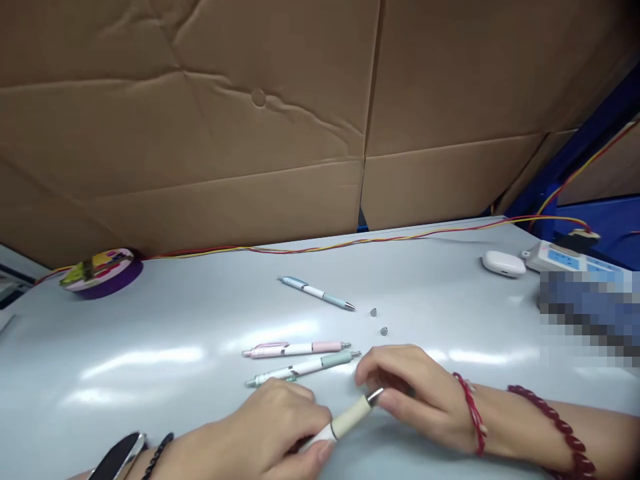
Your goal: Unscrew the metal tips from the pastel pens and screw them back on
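Observation:
My left hand (273, 430) is closed around the white barrel of a cream-gripped pen (350, 419) near the table's front edge. My right hand (407, 393) pinches the pen's metal tip end with its fingers curled. Just beyond my hands lie a green pen (305, 368) and a pink pen (295, 349), side by side. A blue pen (316, 292) lies farther back. Two small metal tip pieces (384, 331) rest to the right of the blue pen's point.
Cardboard sheets (280, 120) wall off the back of the pale table (150, 333). A purple tape roll (103, 272) sits far left, a white earbud case (503, 263) and a power strip (565, 257) far right. Twisted red-yellow wire (350, 241) runs along the back edge.

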`<state>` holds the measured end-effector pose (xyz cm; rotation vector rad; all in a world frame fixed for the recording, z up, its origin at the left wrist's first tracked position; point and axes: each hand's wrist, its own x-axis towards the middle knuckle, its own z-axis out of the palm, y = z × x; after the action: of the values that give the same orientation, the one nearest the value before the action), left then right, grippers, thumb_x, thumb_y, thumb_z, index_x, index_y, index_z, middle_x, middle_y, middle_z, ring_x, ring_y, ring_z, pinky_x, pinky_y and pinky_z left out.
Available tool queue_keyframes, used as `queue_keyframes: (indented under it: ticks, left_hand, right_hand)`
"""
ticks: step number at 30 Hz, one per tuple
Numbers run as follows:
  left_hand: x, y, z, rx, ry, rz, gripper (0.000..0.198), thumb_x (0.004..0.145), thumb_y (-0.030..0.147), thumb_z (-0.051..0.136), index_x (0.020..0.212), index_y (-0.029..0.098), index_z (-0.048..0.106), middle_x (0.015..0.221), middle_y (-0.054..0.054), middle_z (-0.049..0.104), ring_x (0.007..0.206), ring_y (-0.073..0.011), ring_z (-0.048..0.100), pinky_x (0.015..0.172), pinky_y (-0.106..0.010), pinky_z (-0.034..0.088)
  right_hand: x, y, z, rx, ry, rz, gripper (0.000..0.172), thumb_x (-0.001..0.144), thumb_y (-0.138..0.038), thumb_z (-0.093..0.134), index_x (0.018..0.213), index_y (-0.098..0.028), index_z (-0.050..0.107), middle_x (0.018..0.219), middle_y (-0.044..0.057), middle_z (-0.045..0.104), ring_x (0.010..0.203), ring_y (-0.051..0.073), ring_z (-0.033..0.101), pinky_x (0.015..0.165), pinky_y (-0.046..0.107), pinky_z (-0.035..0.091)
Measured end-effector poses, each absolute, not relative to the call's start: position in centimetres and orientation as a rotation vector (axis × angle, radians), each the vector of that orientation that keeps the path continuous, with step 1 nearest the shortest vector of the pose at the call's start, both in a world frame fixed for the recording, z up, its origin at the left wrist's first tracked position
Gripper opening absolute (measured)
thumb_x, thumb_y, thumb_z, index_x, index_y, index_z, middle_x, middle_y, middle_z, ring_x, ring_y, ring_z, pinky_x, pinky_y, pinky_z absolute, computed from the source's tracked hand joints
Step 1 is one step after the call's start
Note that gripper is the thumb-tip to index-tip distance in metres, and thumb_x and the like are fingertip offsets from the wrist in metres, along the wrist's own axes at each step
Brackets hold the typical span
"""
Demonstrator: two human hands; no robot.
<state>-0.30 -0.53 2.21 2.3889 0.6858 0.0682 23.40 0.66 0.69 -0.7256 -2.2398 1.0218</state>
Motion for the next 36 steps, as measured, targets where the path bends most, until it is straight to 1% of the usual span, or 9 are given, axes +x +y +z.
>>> queue_keyframes:
  ticks: [3,10,13,19,23,27,29,32,36]
  left_hand:
    - [-0.33,-0.40,2.15,2.373,0.702,0.095,0.052,0.097,0.053,0.002,0.067,0.020,0.029,0.056,0.003,0.038,0.050,-0.0130,0.038,0.053,-0.024,0.033]
    - [-0.77,-0.61,2.75,2.411,0.810,0.095,0.042,0.099,0.047,0.013,0.090,0.021,0.045,0.071,0.001,0.057,0.058,-0.0140,0.049,0.055,-0.020,0.036]
    - [-0.69,-0.71,2.95,2.469,0.787,0.023,0.034,0.099,0.042,0.018,0.089,0.022,0.044,0.071,0.001,0.058,0.058,-0.0154,0.051,0.056,-0.022,0.038]
    - [-0.36,-0.45,2.63,2.538,0.751,-0.099,0.023,0.096,0.035,0.027,0.086,0.022,0.043,0.065,0.002,0.056,0.054,-0.0167,0.052,0.054,-0.024,0.037]
    - [-0.42,-0.35,2.58,2.516,0.765,-0.004,0.026,0.097,0.036,0.024,0.084,0.022,0.042,0.065,0.002,0.055,0.054,-0.0159,0.050,0.051,-0.023,0.035]
    - [-0.57,-0.43,2.57,2.498,0.773,0.032,0.028,0.097,0.036,0.022,0.083,0.022,0.041,0.067,0.002,0.056,0.056,-0.0150,0.050,0.053,-0.023,0.035]
    - [-0.60,-0.50,2.56,2.482,0.767,0.025,0.031,0.098,0.039,0.020,0.083,0.022,0.041,0.068,0.002,0.056,0.056,-0.0152,0.050,0.054,-0.023,0.035]
    - [-0.57,-0.60,2.61,2.471,0.768,0.038,0.034,0.098,0.041,0.017,0.083,0.022,0.041,0.068,0.002,0.055,0.057,-0.0155,0.050,0.055,-0.023,0.035]
    - [-0.56,-0.55,2.58,2.448,0.784,0.038,0.029,0.097,0.039,0.021,0.082,0.022,0.039,0.067,0.002,0.054,0.056,-0.0155,0.049,0.057,-0.023,0.036]
  right_hand:
    - [23.14,0.87,0.58,-0.699,-2.278,0.923,0.040,0.099,-0.038,0.029,0.081,-0.017,0.058,0.070,0.003,0.061,0.062,0.012,0.053,0.060,0.021,0.041]
    - [23.02,0.58,0.69,-0.638,-2.222,0.839,0.020,0.096,-0.017,0.038,0.103,-0.017,0.057,0.086,0.005,0.065,0.075,0.012,0.057,0.070,0.021,0.044]
    - [22.87,0.70,0.63,-0.663,-2.248,0.924,0.022,0.092,-0.027,0.044,0.107,-0.016,0.054,0.087,0.005,0.062,0.070,0.013,0.054,0.065,0.023,0.044]
    - [22.64,0.97,-0.01,-0.777,-2.389,0.902,0.049,0.099,-0.041,0.028,0.061,-0.018,0.048,0.055,-0.002,0.045,0.052,0.011,0.040,0.053,0.022,0.035]
    - [22.82,0.97,0.23,-0.742,-2.281,0.837,0.039,0.097,-0.043,0.036,0.078,-0.017,0.057,0.064,0.001,0.056,0.058,0.012,0.048,0.056,0.022,0.039]
    - [22.91,0.86,0.67,-0.577,-2.177,0.826,0.013,0.094,-0.019,0.044,0.092,-0.018,0.057,0.077,0.004,0.063,0.071,0.013,0.053,0.068,0.024,0.044]
    - [22.93,0.77,0.73,-0.527,-2.155,0.847,0.013,0.088,-0.013,0.047,0.096,-0.017,0.056,0.084,0.006,0.063,0.075,0.014,0.054,0.070,0.026,0.046]
    - [23.03,0.63,0.68,-0.582,-2.157,0.915,0.025,0.082,-0.019,0.053,0.107,-0.016,0.054,0.092,0.007,0.061,0.074,0.015,0.053,0.067,0.027,0.047]
    - [23.17,0.56,0.72,-0.739,-2.125,0.954,0.011,0.089,-0.023,0.050,0.094,-0.017,0.058,0.079,0.003,0.060,0.064,0.012,0.053,0.062,0.024,0.046]
